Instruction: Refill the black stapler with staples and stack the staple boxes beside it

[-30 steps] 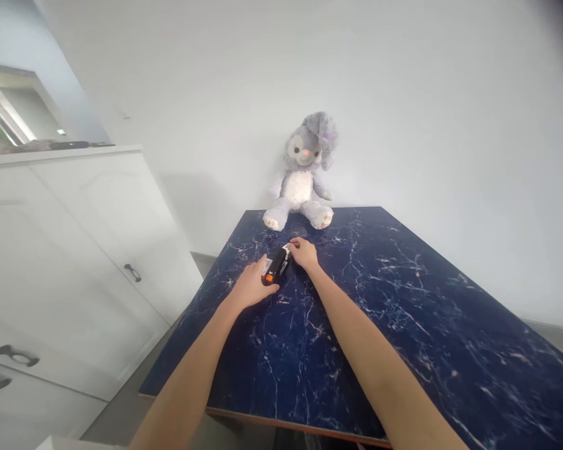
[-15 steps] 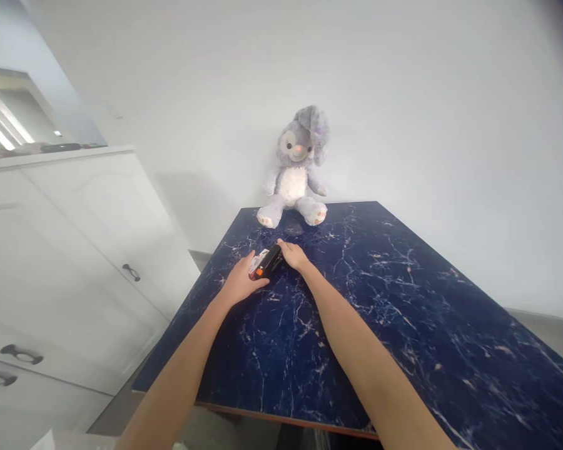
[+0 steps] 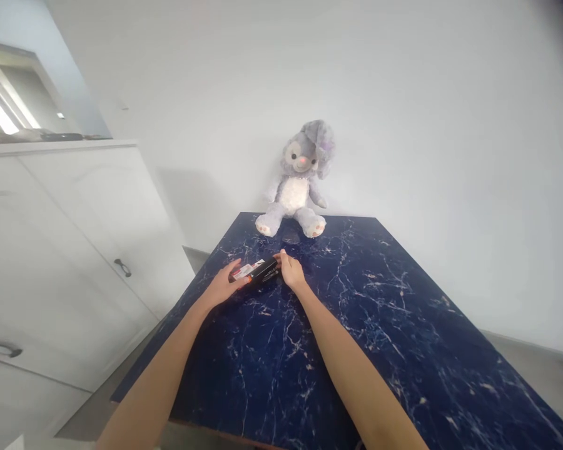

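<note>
A small black box-like item (image 3: pixel 264 270) with a white-and-red label and a bit of orange lies low over the blue marbled table. My left hand (image 3: pixel 222 287) is closed around its left end, thumb on the near side and fingers on the far side. At the right end, my right hand (image 3: pixel 292 271) grips it with bent fingers, partly hidden behind the hand. The item is turned at a slant, its right end farther from me. Whether it rests on the tabletop, I cannot tell.
A grey plush rabbit (image 3: pixel 296 187) sits at the far edge of the blue marbled table (image 3: pixel 356 350), leaning on the white wall. To the left stands a white cabinet (image 3: pixel 75 250) with dark handles.
The black item has turned to lie more sideways, its left end shifting left along with my left hand. My right hand stays at its other end. The camera view has tilted slightly.
</note>
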A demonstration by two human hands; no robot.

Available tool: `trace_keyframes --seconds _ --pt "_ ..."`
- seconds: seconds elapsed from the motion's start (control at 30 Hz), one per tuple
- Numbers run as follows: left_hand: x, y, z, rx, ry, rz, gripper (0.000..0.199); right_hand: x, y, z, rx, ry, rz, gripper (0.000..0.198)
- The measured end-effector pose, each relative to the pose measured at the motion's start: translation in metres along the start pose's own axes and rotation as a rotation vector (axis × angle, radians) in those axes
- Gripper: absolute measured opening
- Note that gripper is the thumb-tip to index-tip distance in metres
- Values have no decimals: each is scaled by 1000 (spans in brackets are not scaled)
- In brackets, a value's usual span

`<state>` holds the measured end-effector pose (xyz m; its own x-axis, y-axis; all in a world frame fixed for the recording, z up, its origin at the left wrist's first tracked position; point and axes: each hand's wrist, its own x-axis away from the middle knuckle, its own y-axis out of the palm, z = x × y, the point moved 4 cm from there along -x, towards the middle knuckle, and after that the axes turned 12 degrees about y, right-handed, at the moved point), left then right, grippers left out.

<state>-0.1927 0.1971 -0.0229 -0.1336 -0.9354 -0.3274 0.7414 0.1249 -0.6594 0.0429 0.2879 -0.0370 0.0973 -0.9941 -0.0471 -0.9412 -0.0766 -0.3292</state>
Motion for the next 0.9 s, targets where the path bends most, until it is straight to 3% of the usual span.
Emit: trace_keyframes --seconds 0.13,0.23,0.33,0.47,0.63,0.8,0.9 --pt "-2 -3 -1 -31 -7 20 82 -2 -6 0 -54 -43 97 64" --pt "-4 -4 0 22 -19 7 83 -4 -16 6 -221 53 225 65" --pt "-3 -4 1 29 -34 -1 85 -4 -20 7 -290 124 247 66" --pt "1 -7 2 -119 0 56 67 4 -18 -3 3 36 159 58" --pt "4 -10 10 -221 105 125 42 35 -27 -8 384 -181 149 29" --pt "6 -17 13 -55 5 367 49 64 -36 -7 597 -333 74 30" --pt "6 -17 10 131 -39 486 53 68 -35 -6 650 -312 42 36"
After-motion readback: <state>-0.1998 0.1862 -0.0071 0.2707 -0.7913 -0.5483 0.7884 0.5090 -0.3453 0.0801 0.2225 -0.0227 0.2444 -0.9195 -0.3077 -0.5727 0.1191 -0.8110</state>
